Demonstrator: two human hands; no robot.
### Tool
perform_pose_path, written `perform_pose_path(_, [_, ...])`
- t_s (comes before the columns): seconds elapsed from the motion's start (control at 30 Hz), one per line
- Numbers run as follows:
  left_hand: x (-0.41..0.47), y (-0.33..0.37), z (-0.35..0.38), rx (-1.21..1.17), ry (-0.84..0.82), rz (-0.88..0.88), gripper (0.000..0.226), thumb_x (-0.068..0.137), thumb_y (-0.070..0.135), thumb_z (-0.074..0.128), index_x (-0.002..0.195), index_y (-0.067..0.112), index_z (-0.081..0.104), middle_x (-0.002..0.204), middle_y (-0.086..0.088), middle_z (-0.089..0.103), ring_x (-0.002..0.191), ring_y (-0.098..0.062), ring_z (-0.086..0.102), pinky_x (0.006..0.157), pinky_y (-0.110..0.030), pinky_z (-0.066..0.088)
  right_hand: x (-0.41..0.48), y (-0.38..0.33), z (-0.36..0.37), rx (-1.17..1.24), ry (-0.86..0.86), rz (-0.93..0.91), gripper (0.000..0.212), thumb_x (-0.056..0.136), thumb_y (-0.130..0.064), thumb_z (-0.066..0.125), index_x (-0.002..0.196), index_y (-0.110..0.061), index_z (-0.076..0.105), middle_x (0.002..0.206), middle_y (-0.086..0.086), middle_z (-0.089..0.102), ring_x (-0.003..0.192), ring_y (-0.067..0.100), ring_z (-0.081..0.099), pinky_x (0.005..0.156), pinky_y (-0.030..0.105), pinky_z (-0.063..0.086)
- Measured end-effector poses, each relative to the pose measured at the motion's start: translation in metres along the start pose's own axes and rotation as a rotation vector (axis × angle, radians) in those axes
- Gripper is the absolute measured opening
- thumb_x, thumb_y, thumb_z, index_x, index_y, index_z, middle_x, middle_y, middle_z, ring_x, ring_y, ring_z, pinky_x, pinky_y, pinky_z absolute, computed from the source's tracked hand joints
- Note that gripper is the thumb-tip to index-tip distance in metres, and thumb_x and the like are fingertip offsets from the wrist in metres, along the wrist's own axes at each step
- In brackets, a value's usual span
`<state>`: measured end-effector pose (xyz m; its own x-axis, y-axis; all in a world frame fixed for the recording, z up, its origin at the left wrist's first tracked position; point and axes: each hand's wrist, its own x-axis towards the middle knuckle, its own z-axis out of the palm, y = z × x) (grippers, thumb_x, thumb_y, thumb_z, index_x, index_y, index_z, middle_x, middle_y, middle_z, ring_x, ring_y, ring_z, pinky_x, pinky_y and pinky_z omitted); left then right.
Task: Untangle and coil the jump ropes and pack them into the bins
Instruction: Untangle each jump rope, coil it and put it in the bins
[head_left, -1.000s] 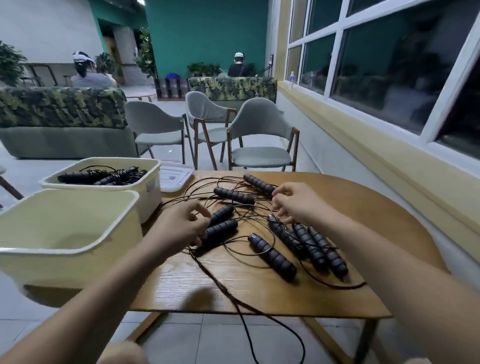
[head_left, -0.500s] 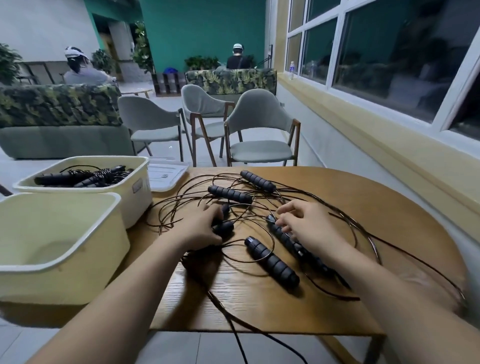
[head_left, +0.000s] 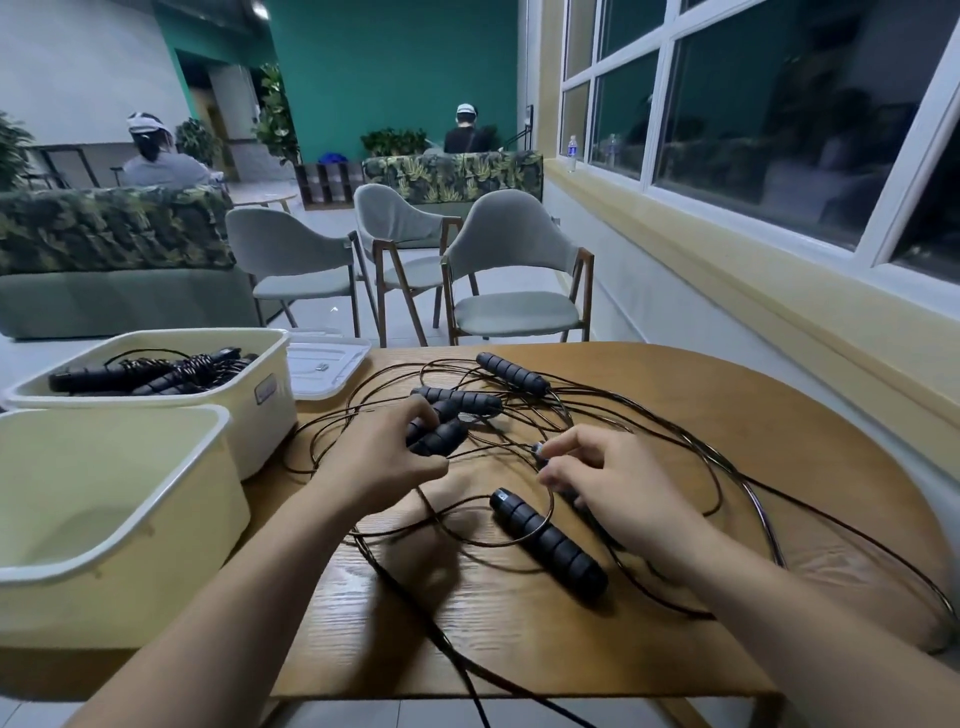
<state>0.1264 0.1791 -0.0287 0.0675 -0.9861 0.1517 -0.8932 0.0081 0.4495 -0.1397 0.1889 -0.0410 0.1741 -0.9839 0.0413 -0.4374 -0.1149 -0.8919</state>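
A tangle of thin black jump rope cords (head_left: 613, 410) with several ribbed black handles lies on the wooden table (head_left: 519, 623). My left hand (head_left: 379, 457) grips two handles (head_left: 436, 439) lying side by side near the middle. My right hand (head_left: 613, 488) pinches the end of another handle (head_left: 540, 451), most of it hidden under my palm. One loose handle (head_left: 550, 545) lies in front between my hands; two more (head_left: 511, 371) lie farther back. The near cream bin (head_left: 104, 519) holds nothing. The far bin (head_left: 156, 374) holds coiled ropes.
A white lid (head_left: 324, 364) lies behind the far bin. One cord (head_left: 467, 670) hangs over the table's front edge. Grey chairs (head_left: 509, 280) stand beyond the table, and a wall with windows runs along the right. Two people sit in the background.
My left hand has closed round the pair of handles and lifted them slightly. My right hand has drawn back from the handles on the right and now pinches one handle's end.
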Motion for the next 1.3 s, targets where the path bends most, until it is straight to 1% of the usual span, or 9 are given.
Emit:
perform_pose_path(0.13, [-0.024, 0.025, -0.009, -0.181, 0.040, -0.020, 0.042, 0.075, 0.045, 0.087, 0.106, 0.039, 0.059, 0.095, 0.010, 0.069, 0.085, -0.015, 0.065, 0.077, -0.034, 0.056, -0.015, -0.012, 0.004, 0.139, -0.081, 0.036, 0.016, 0.106, -0.016, 0.063, 0.107, -0.022, 0.077, 0.095, -0.001, 0.082, 0.092, 0.019, 0.077, 0.076, 0.032, 0.061])
perform_pose_path(0.37, [-0.055, 0.077, 0.007, -0.651, 0.002, -0.036, 0.032, 0.086, 0.041, 0.084, 0.105, 0.039, 0.058, 0.090, 0.005, 0.076, 0.070, -0.005, 0.073, 0.070, -0.033, 0.062, -0.038, -0.028, 0.016, 0.549, -0.270, 0.161, 0.035, 0.112, -0.045, 0.049, 0.124, -0.023, 0.072, 0.113, 0.011, 0.081, 0.107, 0.030, 0.078, 0.100, 0.049, 0.060])
perform_pose_path(0.5, [-0.059, 0.094, 0.026, -0.763, -0.023, -0.003, 0.050, 0.098, 0.046, 0.069, 0.137, 0.043, 0.037, 0.123, 0.006, 0.069, 0.100, -0.009, 0.076, 0.089, -0.046, 0.065, -0.041, -0.031, 0.020, 0.788, -0.286, 0.217, 0.043, 0.111, -0.052, 0.046, 0.134, -0.026, 0.072, 0.124, 0.011, 0.078, 0.114, 0.033, 0.076, 0.104, 0.055, 0.059])
perform_pose_path(0.67, [-0.067, 0.109, 0.047, -0.610, -0.089, 0.116, 0.082, 0.091, 0.058, 0.046, 0.165, 0.047, 0.011, 0.167, 0.015, 0.031, 0.152, -0.002, 0.031, 0.128, -0.040, 0.030, -0.037, -0.027, 0.013, 0.863, -0.190, 0.225, 0.032, 0.111, -0.050, 0.047, 0.136, -0.043, 0.066, 0.119, -0.002, 0.081, 0.104, 0.018, 0.080, 0.080, 0.038, 0.066])
perform_pose_path(0.77, [-0.064, 0.111, 0.042, -0.884, -0.148, 0.016, 0.041, 0.108, 0.034, 0.051, 0.144, 0.049, 0.041, 0.137, 0.011, 0.064, 0.115, 0.006, 0.064, 0.100, -0.027, 0.054, -0.032, -0.025, 0.003, 0.936, -0.153, 0.216, 0.035, 0.111, -0.044, 0.051, 0.134, -0.026, 0.070, 0.109, 0.015, 0.080, 0.088, 0.029, 0.080, 0.071, 0.041, 0.064])
perform_pose_path(0.87, [-0.052, 0.105, 0.040, -0.893, -0.087, -0.055, 0.036, 0.106, 0.025, 0.062, 0.136, 0.036, 0.047, 0.103, 0.006, 0.073, 0.078, 0.004, 0.071, 0.062, -0.014, 0.053, -0.032, -0.024, -0.005, 0.949, -0.123, 0.176, 0.034, 0.114, -0.032, 0.047, 0.132, -0.012, 0.068, 0.103, 0.020, 0.080, 0.079, 0.030, 0.080, 0.059, 0.035, 0.062])
perform_pose_path(1.03, [-0.047, 0.103, 0.031, -0.903, -0.098, -0.128, 0.050, 0.095, 0.027, 0.077, 0.135, 0.034, 0.049, 0.107, -0.005, 0.075, 0.094, -0.006, 0.073, 0.070, -0.022, 0.048, -0.024, -0.008, -0.008, 0.673, 0.009, 0.110, 0.027, 0.114, -0.033, 0.049, 0.117, -0.015, 0.069, 0.099, 0.015, 0.080, 0.086, 0.031, 0.080, 0.075, 0.047, 0.067])
perform_pose_path(1.13, [-0.047, 0.103, 0.029, -0.923, -0.171, -0.140, 0.053, 0.092, 0.025, 0.080, 0.135, 0.035, 0.051, 0.108, -0.009, 0.074, 0.081, -0.007, 0.071, 0.069, -0.025, 0.049, -0.017, -0.002, -0.008, 0.585, 0.020, 0.112, 0.023, 0.111, -0.040, 0.055, 0.113, -0.023, 0.069, 0.103, 0.011, 0.081, 0.099, 0.035, 0.079, 0.094, 0.065, 0.061])
perform_pose_path(1.3, [-0.048, 0.102, 0.039, -0.982, -0.256, -0.135, 0.054, 0.092, 0.012, 0.080, 0.133, 0.032, 0.051, 0.096, -0.008, 0.066, 0.068, -0.010, 0.067, 0.068, -0.033, 0.055, -0.013, -0.004, -0.009, 0.690, 0.018, 0.169, 0.028, 0.114, -0.038, 0.050, 0.123, -0.018, 0.067, 0.107, 0.012, 0.082, 0.097, 0.033, 0.080, 0.086, 0.052, 0.065])
